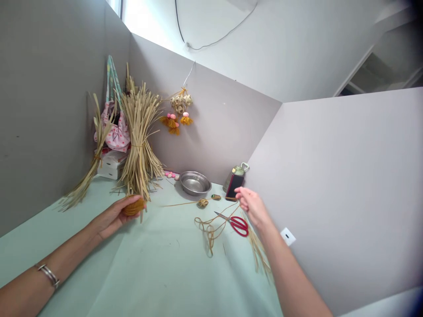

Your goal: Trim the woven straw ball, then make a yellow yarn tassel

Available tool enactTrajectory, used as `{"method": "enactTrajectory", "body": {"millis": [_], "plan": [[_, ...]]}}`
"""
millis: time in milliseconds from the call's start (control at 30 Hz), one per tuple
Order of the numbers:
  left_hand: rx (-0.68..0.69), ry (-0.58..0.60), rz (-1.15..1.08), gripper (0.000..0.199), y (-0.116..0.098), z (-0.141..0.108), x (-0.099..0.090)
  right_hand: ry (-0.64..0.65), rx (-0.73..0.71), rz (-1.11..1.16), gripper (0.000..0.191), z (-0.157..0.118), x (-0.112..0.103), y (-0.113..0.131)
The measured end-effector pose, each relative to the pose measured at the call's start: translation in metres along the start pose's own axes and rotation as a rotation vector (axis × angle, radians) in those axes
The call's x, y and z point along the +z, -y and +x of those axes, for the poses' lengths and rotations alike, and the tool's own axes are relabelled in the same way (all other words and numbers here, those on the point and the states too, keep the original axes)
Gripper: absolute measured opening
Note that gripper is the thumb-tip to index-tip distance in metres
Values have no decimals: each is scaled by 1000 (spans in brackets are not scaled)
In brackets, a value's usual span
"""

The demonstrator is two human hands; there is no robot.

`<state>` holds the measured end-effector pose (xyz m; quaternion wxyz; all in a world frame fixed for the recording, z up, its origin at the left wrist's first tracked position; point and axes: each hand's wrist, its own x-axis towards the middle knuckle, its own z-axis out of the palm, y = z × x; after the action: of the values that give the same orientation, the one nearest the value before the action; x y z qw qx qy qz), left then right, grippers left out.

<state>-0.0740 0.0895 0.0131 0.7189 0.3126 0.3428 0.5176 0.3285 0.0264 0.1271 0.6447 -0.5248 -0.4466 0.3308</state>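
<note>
My left hand (pixel 127 208) is closed around a wound bundle of golden-brown yarn (pixel 134 207), held above the left part of the table. On the right, my right hand (pixel 251 205) is raised with its fingers curled together; what they pinch, if anything, is too small to tell. Just below it runs a loose brown cord (pixel 211 229), lying in loops on the table. Red-handled scissors (pixel 238 225) lie by the cord with their blades pointing left. A small woven straw ball (pixel 202 203) rests farther back, beside a small thread spool (pixel 216 197).
A metal bowl (pixel 195 183) stands at the back, with pink beads (pixel 170 175) to its left. A phone (pixel 235 187) leans against a green-lidded jar (pixel 228 179). Tall straw bundles (pixel 140 132) stand back left. Straw strips (pixel 259 251) lie along the right edge. Tasselled ornaments (pixel 178 110) hang behind.
</note>
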Motion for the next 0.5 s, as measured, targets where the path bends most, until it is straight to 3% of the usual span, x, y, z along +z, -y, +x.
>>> {"method": "enactTrajectory", "body": {"millis": [133, 233, 267, 300, 367, 433, 500], "plan": [[13, -76, -102, 14, -8, 3, -1, -238, -270, 81, 9, 35, -26, 85], [4, -45, -98, 14, -10, -2, 7, -493, -714, 190, 26, 36, -31, 151], [3, -18, -76, 13, -11, -5, 12, -464, -792, 201, 29, 29, -25, 165], [4, 14, -49, 13, -12, -10, 18, -378, -810, 172, 28, 20, -15, 174], [26, 131, 63, 15, -18, -22, 34, -97, -703, 58, 20, -7, 16, 173], [36, 297, 197, 21, -28, -36, 55, 276, -431, -91, 10, -37, 56, 151], [18, 449, 264, 32, -38, -50, 79, 551, -198, -154, 13, -62, 93, 120]]}}
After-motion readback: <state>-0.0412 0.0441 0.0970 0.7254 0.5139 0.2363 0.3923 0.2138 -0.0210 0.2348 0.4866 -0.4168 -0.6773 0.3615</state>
